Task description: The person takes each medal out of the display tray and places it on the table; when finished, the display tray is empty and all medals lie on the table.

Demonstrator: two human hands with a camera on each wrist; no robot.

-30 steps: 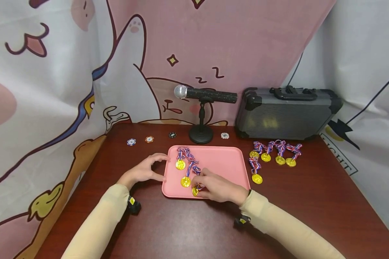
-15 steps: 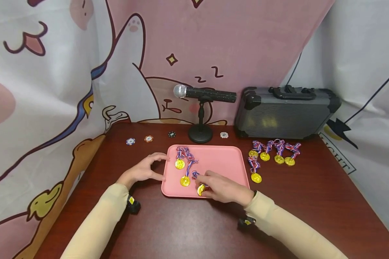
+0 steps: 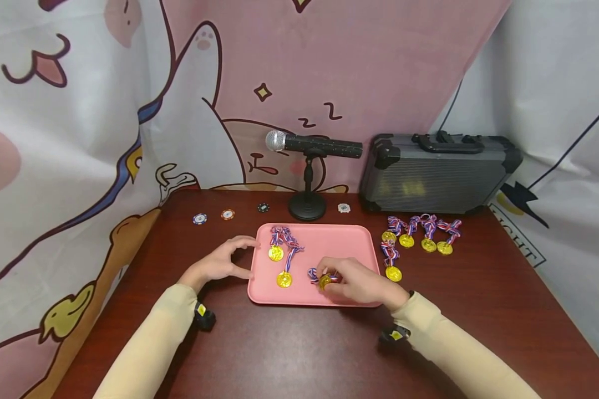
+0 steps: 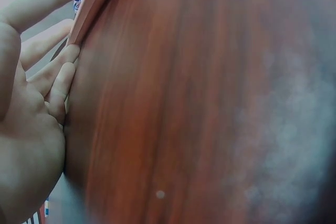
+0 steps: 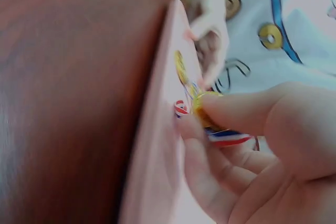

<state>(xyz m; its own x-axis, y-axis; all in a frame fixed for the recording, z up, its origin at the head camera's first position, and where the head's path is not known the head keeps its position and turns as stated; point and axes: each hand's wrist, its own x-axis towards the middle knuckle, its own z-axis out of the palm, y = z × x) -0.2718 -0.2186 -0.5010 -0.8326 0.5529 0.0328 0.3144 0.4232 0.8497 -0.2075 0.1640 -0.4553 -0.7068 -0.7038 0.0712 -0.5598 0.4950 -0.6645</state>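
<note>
My right hand (image 3: 361, 284) pinches a gold medal (image 3: 324, 282) between thumb and fingers, low over the front right part of the pink tray (image 3: 336, 242). Its red, white and blue ribbon spills out on both sides of the fingers; the right wrist view shows the gold disc (image 5: 198, 109) under the thumb. Two other medals lie at the tray's left, one disc (image 3: 276, 253) behind the other disc (image 3: 284, 279), with ribbons bunched together. My left hand (image 3: 221, 259) rests at the tray's left rim, thumb and fingers spread apart and touching the edge (image 4: 86, 17).
Several more medals (image 3: 429, 245) lie on the brown table right of the tray. Behind stand a microphone (image 3: 324, 146) on a stand and a grey case (image 3: 436, 177). Poker chips (image 3: 227, 214) lie in a row behind the tray. Printed cloth hangs around the table.
My right hand has slid the pinched medal to the right across the tray, away from the two at the left. My left hand has stayed at the rim.
</note>
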